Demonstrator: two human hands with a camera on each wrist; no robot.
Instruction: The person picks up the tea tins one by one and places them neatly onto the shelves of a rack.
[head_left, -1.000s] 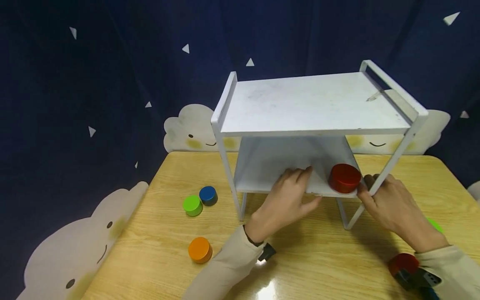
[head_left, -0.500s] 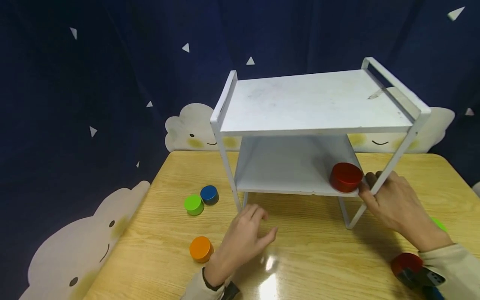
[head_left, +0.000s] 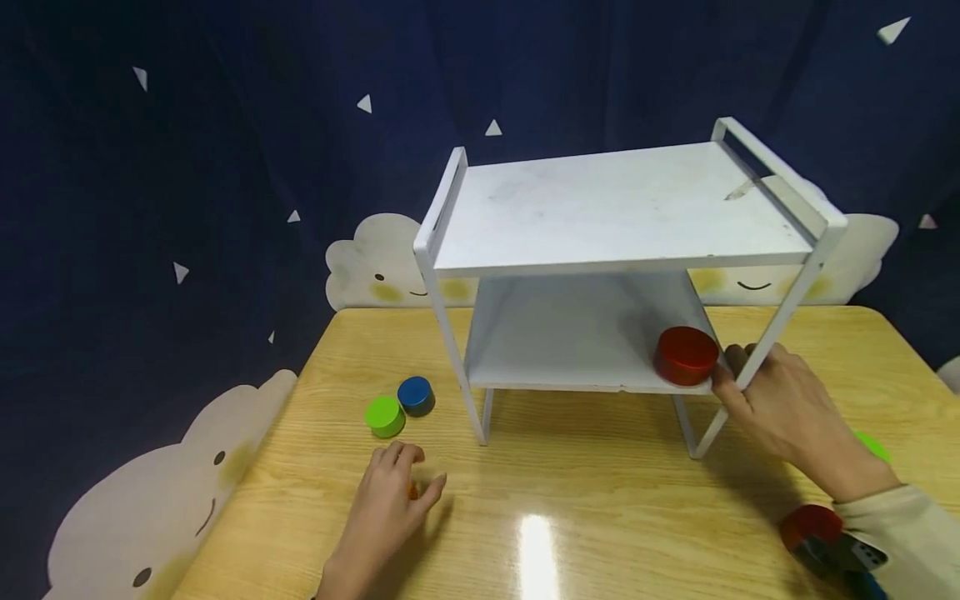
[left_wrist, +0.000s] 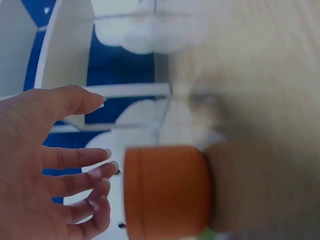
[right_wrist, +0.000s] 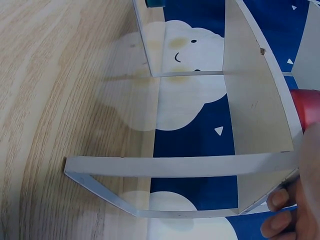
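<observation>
My left hand [head_left: 386,504] is over the orange round block [head_left: 413,491] at the left of the table, mostly covering it in the head view. In the left wrist view the orange block [left_wrist: 167,192] stands just beyond the loosely bent fingertips, with the thumb spread away. My right hand [head_left: 787,412] grips the lower right side of the white two-tier shelf [head_left: 622,208], thumb at the front and fingers curled behind the leg. Beside that thumb, a red round block [head_left: 686,356] sits on the lower tier [head_left: 562,333].
A green block [head_left: 385,416] and a blue block [head_left: 416,396] stand close together left of the shelf. Under my right wrist is another red block [head_left: 810,529], partly hidden, with a green one [head_left: 872,446] behind the forearm. A dark blue curtain [head_left: 562,75] hangs behind.
My left hand has left the shelf's lower tier and moved left and nearer, to the orange block. My right hand keeps its grip on the shelf, and the red block stays on the tier.
</observation>
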